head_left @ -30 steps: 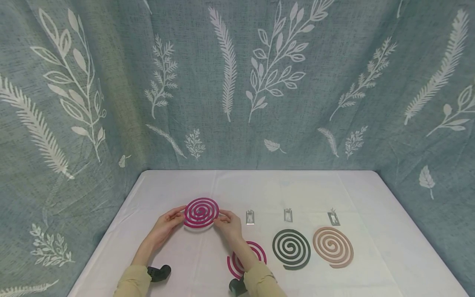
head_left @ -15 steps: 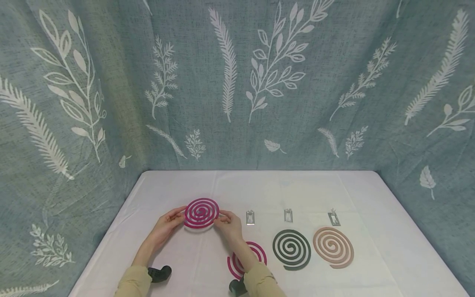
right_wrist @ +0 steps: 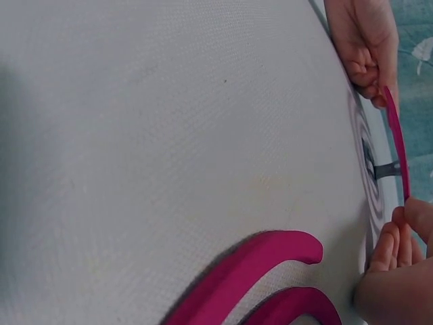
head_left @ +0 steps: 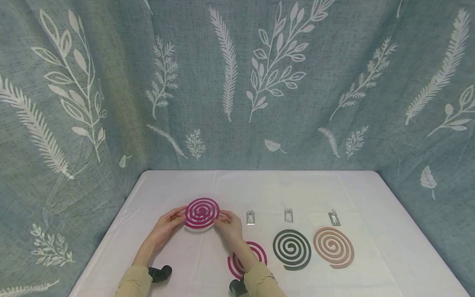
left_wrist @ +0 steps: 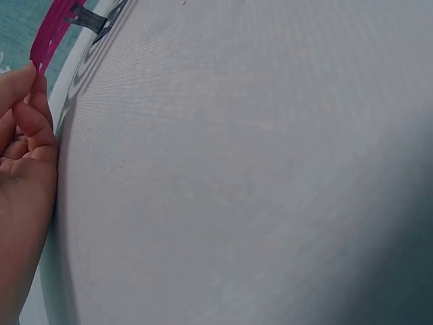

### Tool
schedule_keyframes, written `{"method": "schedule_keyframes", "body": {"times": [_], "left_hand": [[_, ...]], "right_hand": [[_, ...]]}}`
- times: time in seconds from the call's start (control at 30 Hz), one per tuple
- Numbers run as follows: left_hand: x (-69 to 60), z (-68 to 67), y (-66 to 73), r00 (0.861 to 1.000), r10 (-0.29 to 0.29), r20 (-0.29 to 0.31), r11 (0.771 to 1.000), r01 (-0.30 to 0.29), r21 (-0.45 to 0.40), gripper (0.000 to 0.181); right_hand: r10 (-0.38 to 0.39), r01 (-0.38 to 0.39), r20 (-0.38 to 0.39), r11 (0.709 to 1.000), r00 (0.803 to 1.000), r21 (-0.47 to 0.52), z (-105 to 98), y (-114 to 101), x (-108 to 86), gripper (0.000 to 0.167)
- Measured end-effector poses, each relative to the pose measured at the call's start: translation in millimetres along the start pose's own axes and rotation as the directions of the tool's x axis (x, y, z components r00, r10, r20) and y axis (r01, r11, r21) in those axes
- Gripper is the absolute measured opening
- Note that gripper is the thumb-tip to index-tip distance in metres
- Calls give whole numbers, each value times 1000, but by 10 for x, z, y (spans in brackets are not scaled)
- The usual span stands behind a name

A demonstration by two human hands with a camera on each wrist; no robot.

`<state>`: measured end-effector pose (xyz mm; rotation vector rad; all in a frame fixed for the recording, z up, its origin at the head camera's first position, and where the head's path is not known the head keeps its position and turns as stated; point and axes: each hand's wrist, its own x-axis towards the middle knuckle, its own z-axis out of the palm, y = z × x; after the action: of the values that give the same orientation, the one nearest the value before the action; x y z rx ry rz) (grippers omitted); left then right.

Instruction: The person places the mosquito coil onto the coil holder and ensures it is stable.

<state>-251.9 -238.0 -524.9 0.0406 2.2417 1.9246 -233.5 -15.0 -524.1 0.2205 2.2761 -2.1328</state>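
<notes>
A magenta mosquito coil (head_left: 201, 211) is held roughly level above the left part of the table. My left hand (head_left: 165, 227) pinches its left rim, while my right hand (head_left: 231, 227) pinches the right rim between thumb and fingers. Underneath, a small metal coil stand (right_wrist: 388, 169) rises from the table to the coil's middle in the right wrist view. The left wrist view shows the same upright stand (left_wrist: 91, 20) beneath the coil's edge. Whether the coil's weight rests on the stand I cannot tell. Another magenta coil (right_wrist: 264, 256) lies flat, partly hidden below my right forearm.
Right of the hands lie a dark green coil (head_left: 291, 247) and a tan coil (head_left: 332, 246). Behind them, three flat metal stands form a row: one nearest my right hand (head_left: 250, 223), a middle stand (head_left: 288, 221) and a right stand (head_left: 335, 224). Patterned curtains surround the white table (head_left: 178, 185).
</notes>
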Motion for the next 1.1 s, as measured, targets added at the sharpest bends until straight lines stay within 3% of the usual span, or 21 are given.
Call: {"method": "schedule_keyframes", "body": {"times": [0.63, 1.1], "left_hand": [[-6, 5, -10, 1000, -6, -29, 999, 7, 36, 53], [11, 20, -40, 998, 24, -60, 1000, -22, 18, 48]], "right_hand": [[-11, 11, -18, 1000, 1000, -12, 14, 19, 1, 33], [-30, 30, -16, 999, 999, -23, 9, 29, -8, 31]]}}
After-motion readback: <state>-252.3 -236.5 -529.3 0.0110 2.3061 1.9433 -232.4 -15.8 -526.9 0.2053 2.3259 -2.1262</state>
